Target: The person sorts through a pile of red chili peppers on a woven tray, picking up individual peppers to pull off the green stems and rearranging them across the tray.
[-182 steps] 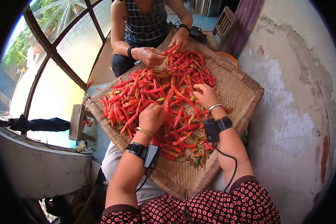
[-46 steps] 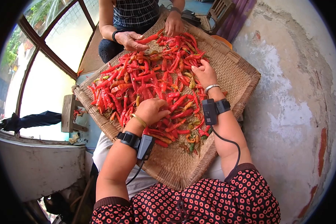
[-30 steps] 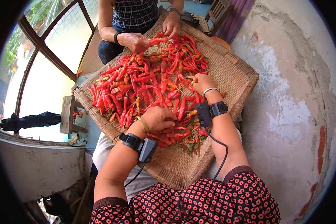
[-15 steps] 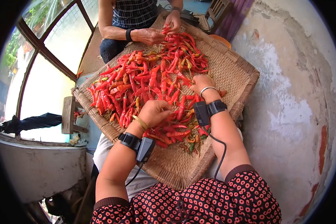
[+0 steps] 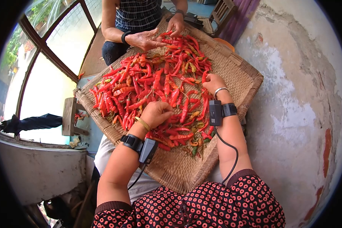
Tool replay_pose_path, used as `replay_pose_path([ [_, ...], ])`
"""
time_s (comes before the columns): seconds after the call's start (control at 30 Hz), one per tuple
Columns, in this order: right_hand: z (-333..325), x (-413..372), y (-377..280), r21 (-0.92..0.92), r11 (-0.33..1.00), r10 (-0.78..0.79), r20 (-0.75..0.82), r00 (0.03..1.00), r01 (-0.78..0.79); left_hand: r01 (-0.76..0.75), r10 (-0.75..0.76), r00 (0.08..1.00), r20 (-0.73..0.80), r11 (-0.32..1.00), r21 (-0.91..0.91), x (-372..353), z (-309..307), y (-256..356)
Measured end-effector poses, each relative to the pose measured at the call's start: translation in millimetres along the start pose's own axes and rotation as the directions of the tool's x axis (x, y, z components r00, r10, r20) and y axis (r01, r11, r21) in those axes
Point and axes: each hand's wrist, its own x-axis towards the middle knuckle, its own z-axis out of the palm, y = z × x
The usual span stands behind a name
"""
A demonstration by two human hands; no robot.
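Note:
Red chili peppers (image 5: 144,81) lie heaped across a square woven tray (image 5: 241,76), with a few yellowish and green ones among them. My left hand (image 5: 155,115) is over the near part of the heap, thumb and fingers pinched together; whatever is between them is hidden. At the heap's right side, my right hand (image 5: 215,84) is closed on a red chili pepper (image 5: 205,76) that sticks up past the fingertips. More chilies lie just below that hand, along the right edge of the pile.
Across the tray, another person's hands (image 5: 150,40) handle chilies at the far end. A window (image 5: 45,98) is on the left, with a wooden stool (image 5: 69,116) near it. The tray rests over my lap. A rough plastered wall (image 5: 288,114) stands on the right.
My right hand has moved slightly right, and a red chili now shows in its fingers. My left hand has hardly moved. The other person's left-side hand has opened out.

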Motion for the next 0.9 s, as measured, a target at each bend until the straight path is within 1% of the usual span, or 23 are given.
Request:
replay_pose_path([
  [0.07, 3, 5, 7, 0.106, 0.993, -0.041, -0.111, 0.993, 0.052, 0.007, -0.007, 1.000, 0.004, 1.000, 0.002, 0, -1, 2],
  [0.13, 0, 5, 9, 0.107, 0.993, -0.033, -0.124, 0.992, 0.046, 0.010, -0.011, 1.000, 0.010, 1.000, 0.003, 1, -1, 3],
  [0.2, -4, 4, 10, 0.247, 0.966, 0.010, -0.345, 0.939, 0.080, -0.022, 0.022, 1.000, 0.009, 0.999, 0.024, 1, 0, 0],
  [0.23, -6, 3, 10, 0.248, 0.965, 0.010, -0.343, 0.939, 0.080, -0.020, 0.020, 1.000, 0.010, 0.999, 0.025, 1, 0, 0],
  [0.3, -9, 3, 12, 0.362, 0.920, 0.045, -0.473, 0.880, 0.147, -0.024, 0.023, 1.000, 0.020, 0.999, 0.036, 1, -1, 1],
  [0.33, -7, 7, 15, 0.364, 0.920, 0.047, -0.472, 0.881, 0.146, -0.023, 0.022, 1.000, 0.022, 0.999, 0.036, 1, -1, 1],
  [0.4, -3, 12, 18, 0.518, 0.797, -0.026, -0.483, 0.875, 0.310, -0.011, 0.011, 0.999, 0.031, 1.000, 0.008, 1, 0, 0],
  [0.43, -5, 10, 18, 0.520, 0.797, -0.024, -0.483, 0.875, 0.308, -0.011, 0.011, 0.999, 0.033, 1.000, 0.009, 1, 0, 0],
  [0.47, -6, 8, 17, 0.705, 0.631, -0.031, -0.396, 0.918, 0.325, -0.002, 0.002, 1.000, 0.024, 1.000, -0.007, 1, 0, 1],
  [0.5, -8, 5, 13, 0.850, 0.430, -0.062, -0.310, 0.949, 0.306, 0.007, -0.007, 1.000, 0.015, 1.000, -0.024, 1, 0, 1],
  [0.53, -7, 3, 8, 0.850, 0.429, -0.061, -0.310, 0.949, 0.305, 0.007, -0.007, 1.000, 0.016, 1.000, -0.024, 1, -1, 1],
  [0.57, -5, 2, 2, 0.899, 0.236, -0.072, -0.363, 0.929, 0.370, 0.006, -0.005, 1.000, 0.029, 1.000, -0.019, 1, -2, 1],
  [0.6, -4, 1, -1, 0.907, 0.032, -0.071, -0.417, 0.906, 0.420, 0.004, -0.003, 0.999, 0.041, 1.000, -0.014, 2, -2, 1],
  [0.63, 0, 4, 3, 0.880, 0.300, -0.089, -0.358, 0.930, 0.368, 0.003, -0.002, 0.999, 0.042, 1.000, -0.014, 2, -2, 1],
  [0.67, 4, 6, 4, 0.880, 0.299, -0.088, -0.358, 0.929, 0.368, 0.001, -0.001, 1.000, 0.030, 1.000, -0.014, 2, -2, 1],
  [0.7, 8, 7, 2, 0.567, 0.767, -0.209, -0.224, 0.952, 0.302, 0.000, 0.000, 1.000, 0.019, 1.000, -0.013, 2, -2, 2],
  [0.73, 12, 8, 1, 0.044, 0.971, -0.233, -0.045, 0.972, 0.235, 0.000, 0.000, 1.000, 0.021, 1.000, -0.011, 2, -2, 3],
  [0.77, 18, 10, -3, 0.046, 0.971, -0.231, -0.045, 0.972, 0.233, 0.011, -0.011, 1.000, 0.018, 1.000, -0.022, 1, -3, 6],
  [0.8, 24, 8, -11, -0.091, 0.989, -0.113, 0.045, 0.993, 0.116, 0.021, -0.020, 1.000, 0.016, 0.999, -0.035, 1, -3, 7],
  [0.83, 27, 6, -15, -0.236, 0.972, 0.020, 0.115, 0.993, 0.008, 0.018, -0.017, 1.000, 0.019, 0.999, -0.035, 1, -3, 8],
  [0.87, 31, 7, -16, -0.235, 0.972, 0.023, 0.111, 0.994, 0.003, 0.024, -0.023, 1.000, 0.015, 0.999, -0.036, 1, -3, 8],
  [0.9, 34, 8, -17, -0.279, 0.960, 0.042, 0.107, 0.993, -0.010, 0.030, -0.029, 1.000, 0.011, 0.999, -0.037, 2, -3, 9],
])
